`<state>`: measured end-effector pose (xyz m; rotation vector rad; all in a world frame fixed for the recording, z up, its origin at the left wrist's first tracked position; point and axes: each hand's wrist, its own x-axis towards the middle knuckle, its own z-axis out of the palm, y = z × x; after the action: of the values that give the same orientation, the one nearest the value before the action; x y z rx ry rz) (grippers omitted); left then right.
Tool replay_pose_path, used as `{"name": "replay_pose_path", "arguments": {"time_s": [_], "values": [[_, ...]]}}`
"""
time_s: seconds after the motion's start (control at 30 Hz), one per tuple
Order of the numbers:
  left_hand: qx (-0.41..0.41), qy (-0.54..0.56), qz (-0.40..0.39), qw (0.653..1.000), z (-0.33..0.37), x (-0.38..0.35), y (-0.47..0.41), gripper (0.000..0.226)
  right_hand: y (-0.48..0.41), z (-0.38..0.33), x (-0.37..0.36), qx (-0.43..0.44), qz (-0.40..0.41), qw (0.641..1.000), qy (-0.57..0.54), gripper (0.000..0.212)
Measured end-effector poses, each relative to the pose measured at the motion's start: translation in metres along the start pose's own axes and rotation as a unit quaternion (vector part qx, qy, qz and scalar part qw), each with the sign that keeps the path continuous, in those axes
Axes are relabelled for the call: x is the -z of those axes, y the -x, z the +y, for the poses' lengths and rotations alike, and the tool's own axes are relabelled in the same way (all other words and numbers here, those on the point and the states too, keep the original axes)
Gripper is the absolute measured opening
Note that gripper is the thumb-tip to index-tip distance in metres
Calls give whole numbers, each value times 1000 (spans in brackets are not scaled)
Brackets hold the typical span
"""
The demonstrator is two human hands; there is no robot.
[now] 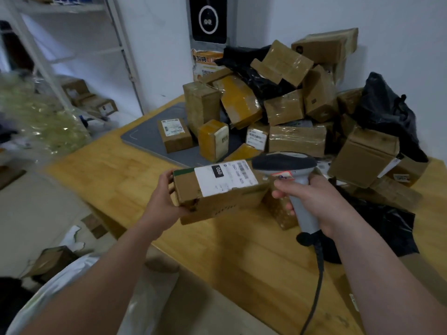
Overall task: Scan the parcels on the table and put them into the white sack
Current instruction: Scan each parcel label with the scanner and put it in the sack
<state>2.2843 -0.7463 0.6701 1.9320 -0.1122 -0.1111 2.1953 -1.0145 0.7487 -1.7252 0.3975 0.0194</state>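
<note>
On the table (116, 180), toward the far corner, a pile (297, 112) of parcels is lying heaped: cardboard boxes well over a dozen, black bags at least three, exact count not readable through the overlap. Below the near table edge, at lower left, one white sack (72, 269) is sitting, its mouth partly hidden behind the left forearm. One grey mat (145, 139) is lying left of the pile, carrying two small boxes that are standing apart from the heap. One box (217, 199) is being held above the table, long axis running left to right across the view, label (225, 176) facing up. The left hand (167, 201) is gripping its left end, fingers wrapped around the short edge. The right hand (312, 201) is clenching the handle of one scanner (285, 163), whose head is hovering just over the right end of the label. Judgement: scan step is in progress; the sack is lying down and left of the box, on the left hand's side, so that hand is the nearer one for the drop.
</note>
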Motion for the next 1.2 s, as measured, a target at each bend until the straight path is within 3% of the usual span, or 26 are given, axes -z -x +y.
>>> {"name": "replay_pose_path", "arguments": {"time_s": [0.17, 0.23, 0.33, 0.47, 0.67, 0.77, 0.97, 1.2], "values": [[74, -97, -86, 989, -35, 56, 8, 113, -3, -6, -34, -22, -76, 991, 112, 13], [82, -189, -84, 975, -49, 72, 8, 113, -4, -7, -52, -24, -99, 984, 147, 16], [54, -363, -85, 926, -61, 79, 2, 105, -5, -5, -78, -10, -112, 973, 202, 18], [-9, -474, -151, 867, -60, 69, -4, 107, -7, -1, -96, 3, -63, 947, 314, 17], [-10, -510, -162, 845, -65, 58, -19, 111, -5, -7, -96, 23, -47, 889, 455, 27], [-29, -508, -149, 848, -56, 55, -19, 103, -5, -9, -93, 40, -52, 868, 491, 30], [-75, -528, -89, 841, -37, 65, -12, 85, 1, -9, -92, 68, -74, 856, 506, 25], [-76, -560, -73, 821, -32, 91, -5, 90, 12, -14, -110, 101, -90, 860, 491, 33]]}}
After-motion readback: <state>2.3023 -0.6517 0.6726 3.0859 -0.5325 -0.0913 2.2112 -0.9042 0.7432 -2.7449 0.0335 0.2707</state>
